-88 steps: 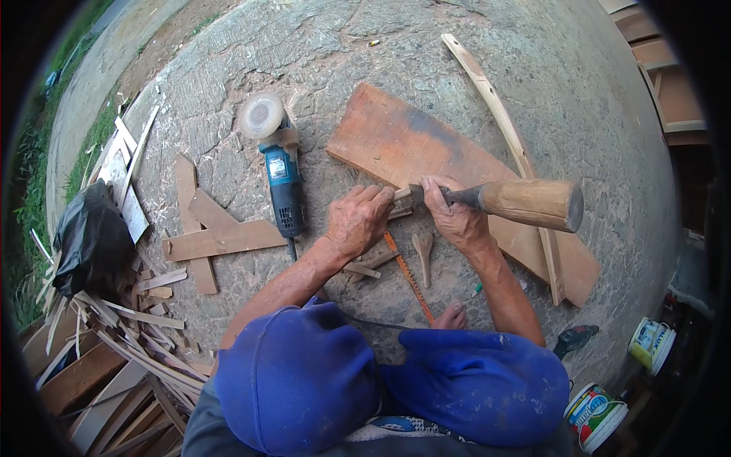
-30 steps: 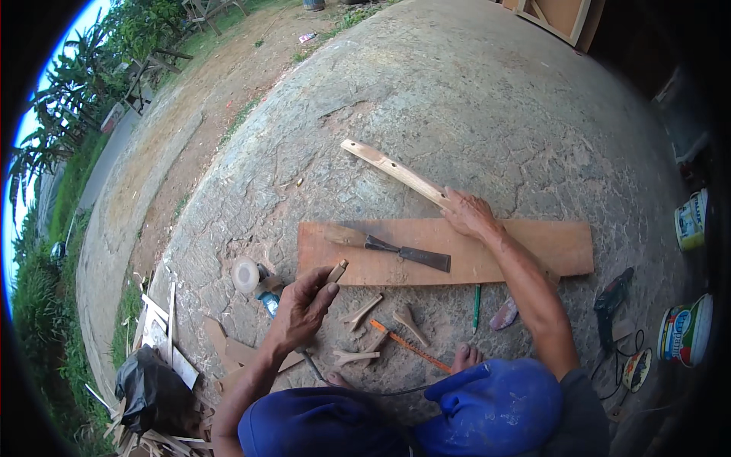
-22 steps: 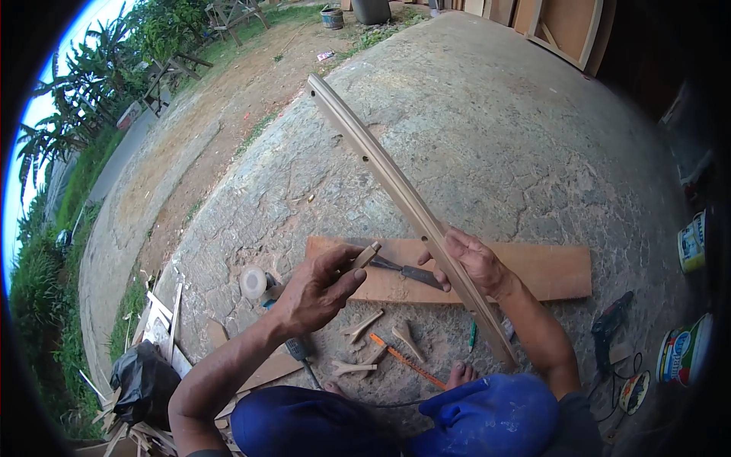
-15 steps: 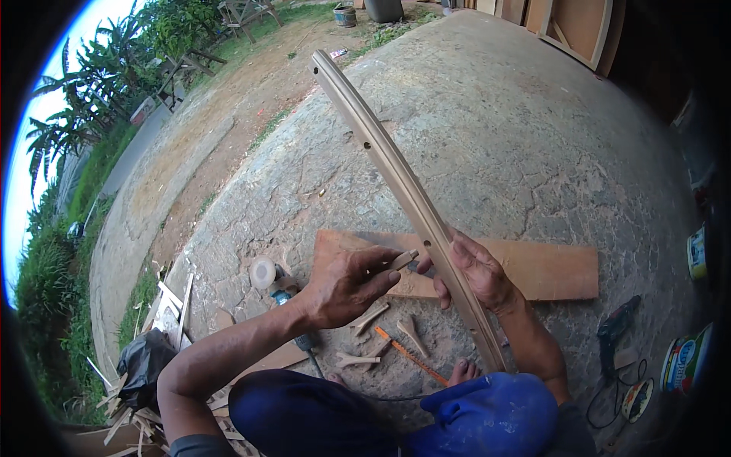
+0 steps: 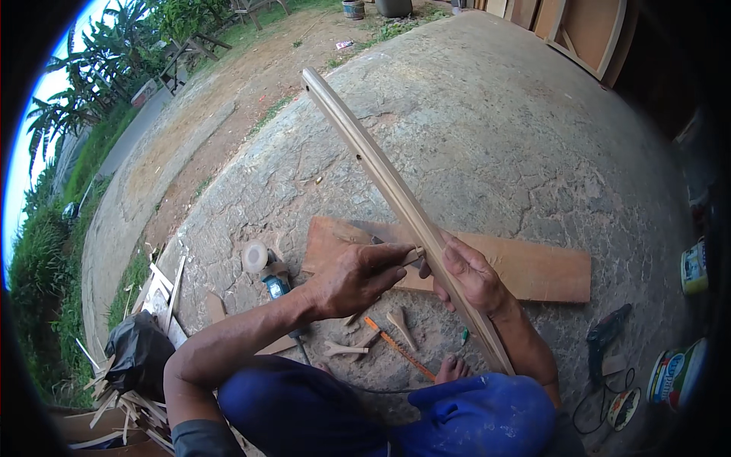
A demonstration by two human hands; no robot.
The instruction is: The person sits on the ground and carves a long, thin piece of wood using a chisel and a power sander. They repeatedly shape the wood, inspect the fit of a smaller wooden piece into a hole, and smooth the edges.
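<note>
A long, slightly curved wooden rail (image 5: 381, 171), with a grooved face and dark holes along its side, slants up and away to the left from my knee. My right hand (image 5: 476, 276) is closed round its lower part. Beside the rail, my left hand (image 5: 350, 280) pinches a small wooden piece (image 5: 416, 254) between thumb and fingers. The tip of that piece is at the rail's side, where one hole was visible earlier; whether it enters the hole, I cannot tell. Below my hands lie small shaped wooden pieces (image 5: 400, 326) and a long orange strip (image 5: 402, 347).
Behind my hands a flat wooden board (image 5: 525, 266) lies on the rough concrete. An angle grinder (image 5: 277, 286) rests at left, near wood scraps and a black plastic bag (image 5: 137, 354). A power drill (image 5: 604, 339) and paint tubs (image 5: 676, 375) are at right.
My left hand has brought the small wooden piece right up to the rail. The rail has rolled slightly and its far end has dropped a little; my right hand still grips it.
</note>
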